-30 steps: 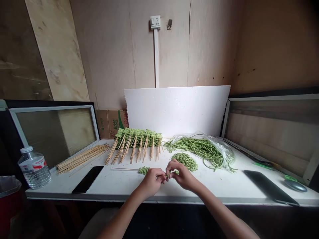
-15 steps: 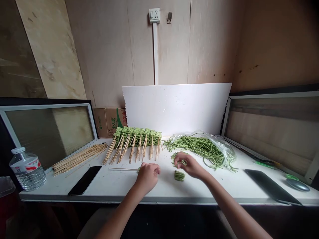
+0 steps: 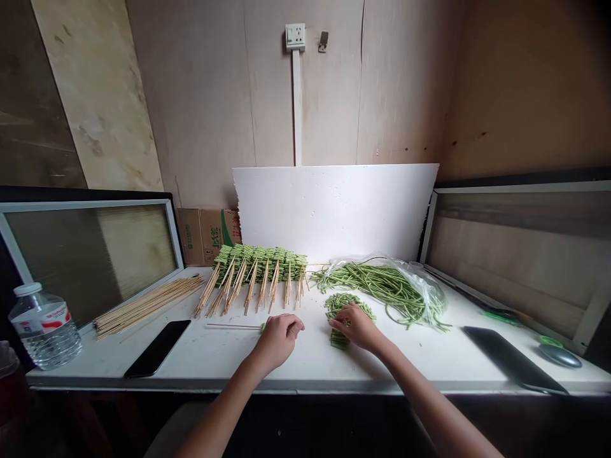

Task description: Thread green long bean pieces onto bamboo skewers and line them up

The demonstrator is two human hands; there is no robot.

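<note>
right hand (image 3: 358, 326) back on cut beans (image 3: 340, 339)

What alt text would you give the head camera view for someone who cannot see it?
A person's left hand grips a bamboo skewer on a white table, while the right hand rests on cut green bean pieces. Behind lie finished bean skewers and long beans.

White table (image 3: 429, 356) bears skewers (image 3: 143, 306), cut beans (image 3: 346, 304), phone (image 3: 157, 348), bottle (image 3: 45, 326).
</note>
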